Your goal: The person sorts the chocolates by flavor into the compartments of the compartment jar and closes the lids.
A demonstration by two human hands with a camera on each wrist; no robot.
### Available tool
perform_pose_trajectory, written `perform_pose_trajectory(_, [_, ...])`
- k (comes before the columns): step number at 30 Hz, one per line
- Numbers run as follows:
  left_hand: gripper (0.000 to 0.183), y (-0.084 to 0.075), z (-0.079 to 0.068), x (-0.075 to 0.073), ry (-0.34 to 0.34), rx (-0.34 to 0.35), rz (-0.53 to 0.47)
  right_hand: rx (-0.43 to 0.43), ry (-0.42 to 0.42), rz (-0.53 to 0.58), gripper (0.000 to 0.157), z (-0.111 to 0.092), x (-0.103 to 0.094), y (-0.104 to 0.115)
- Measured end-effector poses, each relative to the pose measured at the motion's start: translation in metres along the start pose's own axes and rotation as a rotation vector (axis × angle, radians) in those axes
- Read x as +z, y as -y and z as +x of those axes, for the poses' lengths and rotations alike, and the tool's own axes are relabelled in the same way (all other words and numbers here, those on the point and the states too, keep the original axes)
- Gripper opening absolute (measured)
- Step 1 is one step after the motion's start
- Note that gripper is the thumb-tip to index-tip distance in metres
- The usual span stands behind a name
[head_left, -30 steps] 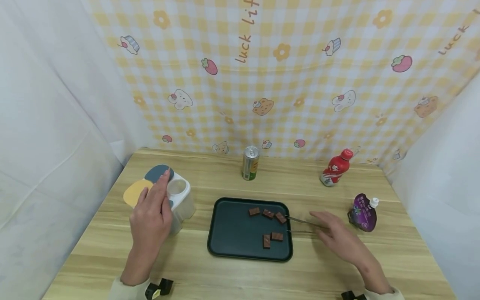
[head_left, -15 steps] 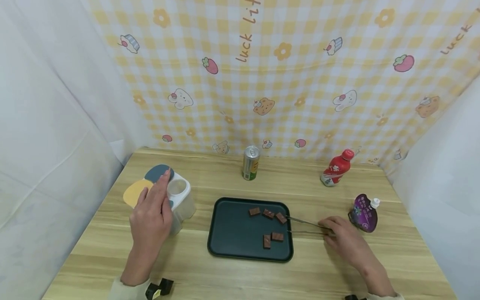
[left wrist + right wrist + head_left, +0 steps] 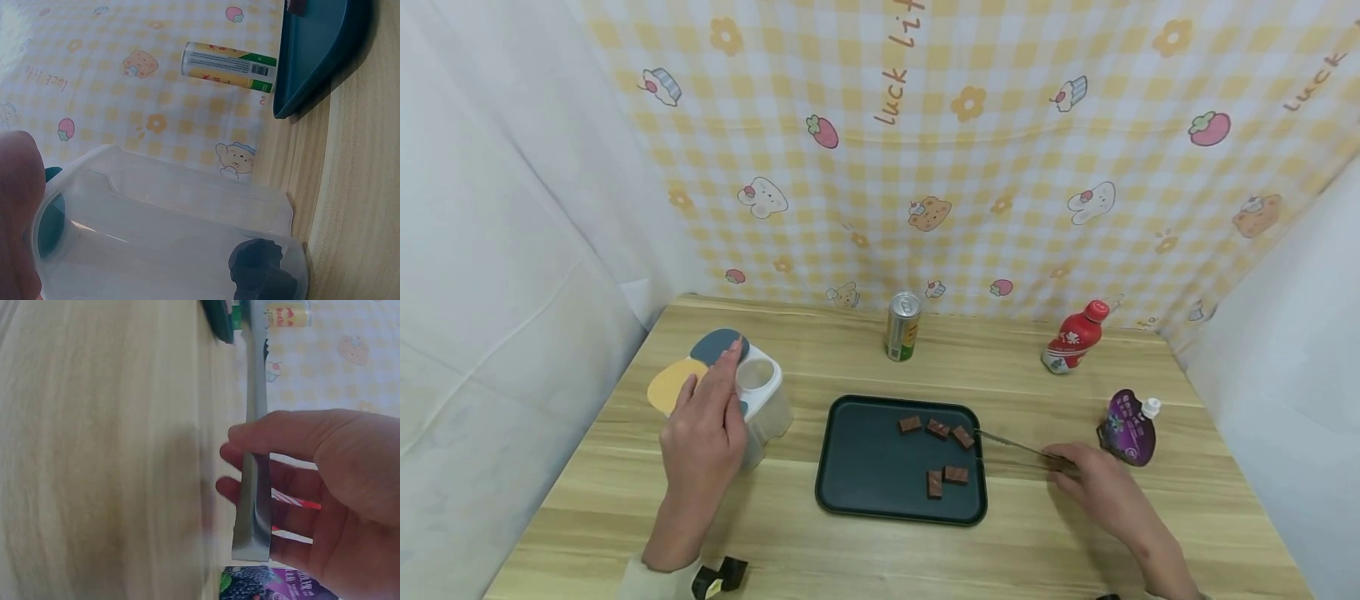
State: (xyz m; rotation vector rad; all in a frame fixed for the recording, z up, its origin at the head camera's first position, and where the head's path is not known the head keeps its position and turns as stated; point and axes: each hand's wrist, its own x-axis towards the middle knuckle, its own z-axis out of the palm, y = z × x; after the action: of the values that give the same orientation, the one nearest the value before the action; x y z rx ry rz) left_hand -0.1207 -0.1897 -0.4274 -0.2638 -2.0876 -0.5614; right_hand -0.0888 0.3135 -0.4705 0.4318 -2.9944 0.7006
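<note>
My left hand rests with fingers stretched over the top of a clear compartment container, which has a yellow flap lid and a blue one. Inside the container, the left wrist view shows dark lumps. My right hand grips metal tongs near their bent end, thumb on one arm and fingers beneath. The tongs' spread tips reach the right rim of a dark tray. One tip is right by a chocolate piece; several more chocolate pieces lie on the tray.
A drink can stands behind the tray. A red bottle is at the back right, and a purple spouted pouch sits close beyond my right hand. A checkered cloth hangs behind the wooden table.
My right hand has slid back to the right along the tongs, towards their bent end, and its fingers have drawn in. The tips stay at the tray's rim. My left hand has not moved.
</note>
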Motion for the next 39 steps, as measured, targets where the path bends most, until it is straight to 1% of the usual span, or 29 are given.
perform_pose_trajectory(3, [0.047,0.0,0.0,0.0,0.0,-0.002,-0.001,-0.011,0.012,0.045,0.032,-0.001,-0.004,0.003])
perform_pose_trajectory(7, [0.047,0.0,0.0,0.0,-0.001,-0.003,-0.007,-0.04,0.065,0.134,0.03,-0.002,-0.011,0.008])
perform_pose_trajectory(9, [0.047,0.0,0.0,0.0,-0.004,-0.002,-0.007,-0.072,0.097,0.182,0.029,-0.003,-0.015,0.011])
perform_pose_trajectory(12, [0.046,0.0,0.0,0.0,-0.01,-0.003,-0.009,-0.126,0.115,0.201,0.029,-0.006,-0.019,0.017])
perform_pose_trajectory(19, [0.047,-0.001,0.0,0.001,-0.009,-0.005,-0.013,-0.232,0.082,0.252,0.031,-0.012,-0.019,0.023])
perform_pose_trajectory(22, [0.047,-0.001,0.0,0.001,-0.011,-0.004,-0.011,-0.267,0.052,0.251,0.033,-0.014,-0.019,0.024])
perform_pose_trajectory(24, [0.047,-0.001,0.0,0.0,-0.01,-0.004,-0.011,-0.264,0.038,0.235,0.032,-0.015,-0.02,0.025])
perform_pose_trajectory(29, [0.048,0.0,0.0,0.0,0.001,-0.004,-0.007,-0.246,0.037,0.209,0.031,-0.017,-0.02,0.027])
perform_pose_trajectory(33, [0.049,0.001,-0.001,0.0,0.004,-0.008,-0.005,-0.291,0.02,0.187,0.033,-0.017,-0.018,0.026])
perform_pose_trajectory(36, [0.048,0.001,-0.001,0.0,-0.002,-0.006,-0.006,-0.312,0.033,0.184,0.033,-0.016,-0.017,0.024])
perform_pose_trajectory(39, [0.048,0.0,-0.001,0.001,-0.003,-0.003,-0.007,-0.311,0.061,0.195,0.031,-0.016,-0.017,0.023])
